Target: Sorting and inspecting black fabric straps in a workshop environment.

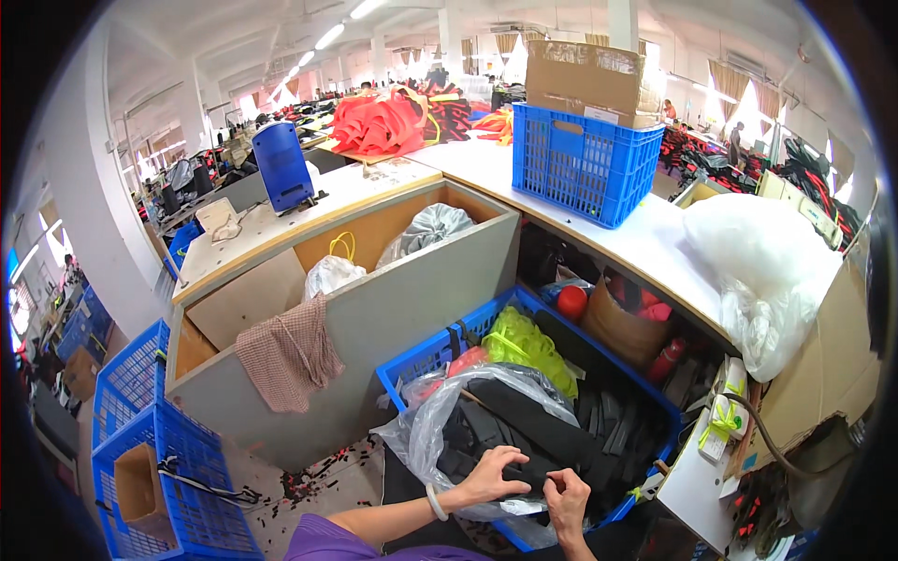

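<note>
Both my hands hover over a large blue plastic crate heaped with black fabric pieces. My left hand, a pale bracelet on its wrist, curls with thumb and fingers apart and nothing visible between them. Beside it, my right hand is closed in a pinch; whatever it may hold is hidden against the dark pieces. A clear plastic bag lies crumpled around the black pieces, below and left of the hands. Bright yellow-green material sits at the crate's far end.
A grey open-topped wooden bin with a checked cloth over its side stands ahead. On the white worktable rest another blue crate, a cardboard box and white plastic bags. Stacked blue crates stand left; black scraps litter the floor.
</note>
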Action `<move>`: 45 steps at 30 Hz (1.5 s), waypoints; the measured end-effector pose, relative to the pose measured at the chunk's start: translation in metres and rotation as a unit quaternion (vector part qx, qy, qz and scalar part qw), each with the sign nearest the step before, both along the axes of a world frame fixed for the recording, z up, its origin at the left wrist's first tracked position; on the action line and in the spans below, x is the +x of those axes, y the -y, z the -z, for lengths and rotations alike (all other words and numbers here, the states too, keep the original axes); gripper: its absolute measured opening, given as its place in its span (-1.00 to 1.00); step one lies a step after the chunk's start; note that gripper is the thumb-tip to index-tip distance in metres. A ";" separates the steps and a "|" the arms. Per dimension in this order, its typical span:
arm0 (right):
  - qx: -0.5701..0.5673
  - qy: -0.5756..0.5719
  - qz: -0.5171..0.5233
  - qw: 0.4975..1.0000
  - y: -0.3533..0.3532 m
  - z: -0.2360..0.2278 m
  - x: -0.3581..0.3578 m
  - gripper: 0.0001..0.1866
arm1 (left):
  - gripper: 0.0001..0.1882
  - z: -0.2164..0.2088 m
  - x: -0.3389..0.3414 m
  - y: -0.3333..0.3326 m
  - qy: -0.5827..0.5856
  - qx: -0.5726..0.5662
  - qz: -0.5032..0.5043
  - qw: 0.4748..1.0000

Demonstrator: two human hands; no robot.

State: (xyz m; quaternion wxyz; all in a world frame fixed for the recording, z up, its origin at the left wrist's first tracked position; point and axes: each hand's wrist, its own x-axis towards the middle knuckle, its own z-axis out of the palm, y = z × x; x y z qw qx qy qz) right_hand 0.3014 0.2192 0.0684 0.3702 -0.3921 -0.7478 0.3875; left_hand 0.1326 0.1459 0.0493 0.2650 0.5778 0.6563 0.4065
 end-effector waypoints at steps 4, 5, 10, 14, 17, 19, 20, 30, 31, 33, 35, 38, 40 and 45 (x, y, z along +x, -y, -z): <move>0.024 -0.036 0.032 0.999 0.004 0.004 -0.007 -0.90 | -0.52 -0.002 0.030 -0.006 0.093 -0.014 -0.035 0.995; 0.023 -0.033 0.037 0.999 0.005 0.003 -0.008 -0.90 | -0.52 0.001 0.035 -0.008 0.091 -0.014 -0.032 0.995; 0.042 -0.023 0.058 0.997 0.009 0.006 -0.004 -0.89 | -0.66 0.000 0.051 -0.009 0.155 0.022 -0.116 0.981; 0.118 -0.048 0.056 0.990 0.009 0.012 -0.002 -0.87 | -0.77 -0.008 0.059 -0.011 0.146 0.044 -0.150 0.977; 0.123 -0.040 0.055 0.990 0.010 0.013 -0.005 -0.87 | -0.85 0.010 0.054 -0.020 -0.007 0.115 -0.171 0.979; 0.121 -0.035 0.062 0.990 0.013 0.011 -0.006 -0.88 | -0.90 0.001 0.058 -0.021 -0.049 0.158 -0.185 0.969; 0.114 -0.023 0.076 0.990 0.014 0.009 -0.007 -0.90 | -0.89 -0.002 0.059 -0.021 -0.066 0.142 -0.192 0.969; 0.138 -0.018 0.111 0.984 0.004 0.007 -0.011 -0.91 | -0.89 -0.013 0.062 -0.031 -0.053 0.092 -0.187 0.977; 0.135 -0.019 0.108 0.985 0.005 0.008 -0.011 -0.91 | -0.91 -0.013 0.061 -0.033 -0.078 0.136 -0.201 0.967; 0.134 -0.005 0.115 0.984 0.004 0.011 -0.010 -0.90 | -0.92 -0.014 0.062 -0.033 -0.087 0.131 -0.197 0.968; 0.132 0.008 0.122 0.984 -0.001 0.024 -0.008 -0.90 | -0.91 -0.011 0.062 -0.033 -0.160 0.112 -0.174 0.965; -0.322 -0.223 0.021 0.920 -0.011 0.050 -0.005 -0.97 | -0.91 -0.003 0.059 -0.034 -0.211 0.097 -0.162 0.959; -0.464 -0.347 -0.030 0.815 -0.009 0.054 -0.007 -0.93 | -0.90 0.005 0.056 -0.037 -0.208 0.085 -0.160 0.961; -0.670 -0.546 -0.037 0.502 -0.007 0.063 -0.014 -0.86 | -0.88 0.011 0.051 -0.038 -0.121 0.014 -0.108 0.987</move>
